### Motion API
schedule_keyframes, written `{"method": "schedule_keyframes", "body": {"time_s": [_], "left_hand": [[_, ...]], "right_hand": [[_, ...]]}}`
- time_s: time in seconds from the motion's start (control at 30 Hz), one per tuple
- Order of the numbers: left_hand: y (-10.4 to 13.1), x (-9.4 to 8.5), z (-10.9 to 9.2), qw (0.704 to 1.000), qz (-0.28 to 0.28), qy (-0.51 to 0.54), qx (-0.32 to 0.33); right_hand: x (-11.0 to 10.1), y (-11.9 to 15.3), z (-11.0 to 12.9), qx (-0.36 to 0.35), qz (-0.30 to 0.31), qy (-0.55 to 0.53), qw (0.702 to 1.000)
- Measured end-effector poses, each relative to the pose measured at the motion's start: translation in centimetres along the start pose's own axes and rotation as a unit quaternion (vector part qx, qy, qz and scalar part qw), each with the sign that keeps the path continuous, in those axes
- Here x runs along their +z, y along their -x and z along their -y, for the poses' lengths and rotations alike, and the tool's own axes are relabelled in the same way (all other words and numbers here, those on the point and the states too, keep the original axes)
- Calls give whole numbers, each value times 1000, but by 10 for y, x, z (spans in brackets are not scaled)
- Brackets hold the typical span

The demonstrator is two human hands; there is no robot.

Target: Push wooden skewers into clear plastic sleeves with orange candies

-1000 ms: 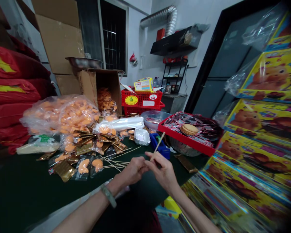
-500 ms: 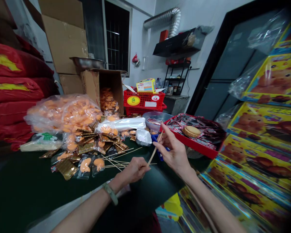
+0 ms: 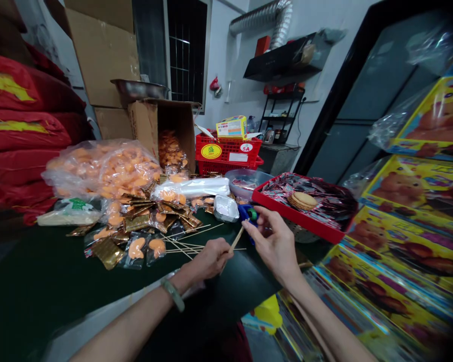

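My left hand (image 3: 208, 259) is closed on the lower part of a thin bundle of wooden sticks (image 3: 236, 240), which slants up to the right. My right hand (image 3: 276, 244) is at the upper end of the bundle. Its thumb lies by the tip and its other fingers are bent but apart from the thumb; whether the thumb touches the sticks I cannot tell. Just behind those fingers stands a blue tape dispenser (image 3: 243, 209) with a green core, partly hidden. More loose wooden sticks (image 3: 184, 247) lie crossed on the dark green table (image 3: 136, 296), left of my hands.
Foil trays (image 3: 226, 208) stand behind the sticks. Gold sachets (image 3: 139, 222) and bagged orange pieces (image 3: 109, 166) pile up at left. A red box of sachets (image 3: 300, 213) with biscuits (image 3: 303, 199) on top is at right, beside stacked yellow boxes (image 3: 411, 241).
My right hand's raised index finger has bent down, and the hand has shifted slightly down and right, near the tape dispenser. My left hand still holds the sticks. The view has turned slightly.
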State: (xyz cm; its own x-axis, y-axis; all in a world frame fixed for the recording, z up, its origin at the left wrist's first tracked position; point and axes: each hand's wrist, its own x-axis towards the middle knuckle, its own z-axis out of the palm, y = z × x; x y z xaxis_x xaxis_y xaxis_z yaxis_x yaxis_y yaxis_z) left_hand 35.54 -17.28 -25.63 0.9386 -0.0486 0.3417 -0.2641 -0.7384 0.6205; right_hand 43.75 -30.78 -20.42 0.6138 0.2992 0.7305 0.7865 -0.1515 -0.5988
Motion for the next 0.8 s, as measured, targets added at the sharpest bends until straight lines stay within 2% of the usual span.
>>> {"method": "schedule_keyframes", "body": {"time_s": [0.07, 0.13, 0.2, 0.23, 0.3, 0.4, 0.47, 0.53, 0.67, 0.7, 0.73, 0.8], "left_hand": [[1, 0, 0, 1000, -14, -16, 0], [2, 0, -1, 999, -22, -34, 0], [2, 0, -3, 998, -21, -52, 2], [2, 1, -4, 998, -19, -60, 4], [1, 4, -6, 997, -12, -75, 4], [0, 8, -5, 996, 8, -84, -5], [1, 6, -1, 996, 23, -79, -17], [5, -6, 2, 997, 10, -73, -38], [37, -51, 2, 988, -94, -88, -82], [51, -61, 2, 988, -84, -98, -81], [65, -68, 1, 989, -51, -110, -81], [96, -75, 2, 985, 61, -132, -92]], "right_hand": [[-1, 0, 0, 73, 31, -41, 996], [-3, 0, 4, 121, 121, -111, 979], [-4, 2, 11, 134, 202, -155, 958], [-5, 2, 15, 129, 213, -155, 956], [-6, 3, 21, 97, 193, -117, 969], [-8, 3, 20, 42, 183, -44, 981], [-10, 2, 14, 55, 200, -16, 978], [-13, 1, 7, 92, 189, -28, 977], [-22, 5, 7, 145, 133, -150, 969], [-23, 8, 9, 155, 138, -180, 962], [-21, 13, 11, 164, 149, -203, 954], [-12, 24, 16, 179, 170, -231, 941]]}}
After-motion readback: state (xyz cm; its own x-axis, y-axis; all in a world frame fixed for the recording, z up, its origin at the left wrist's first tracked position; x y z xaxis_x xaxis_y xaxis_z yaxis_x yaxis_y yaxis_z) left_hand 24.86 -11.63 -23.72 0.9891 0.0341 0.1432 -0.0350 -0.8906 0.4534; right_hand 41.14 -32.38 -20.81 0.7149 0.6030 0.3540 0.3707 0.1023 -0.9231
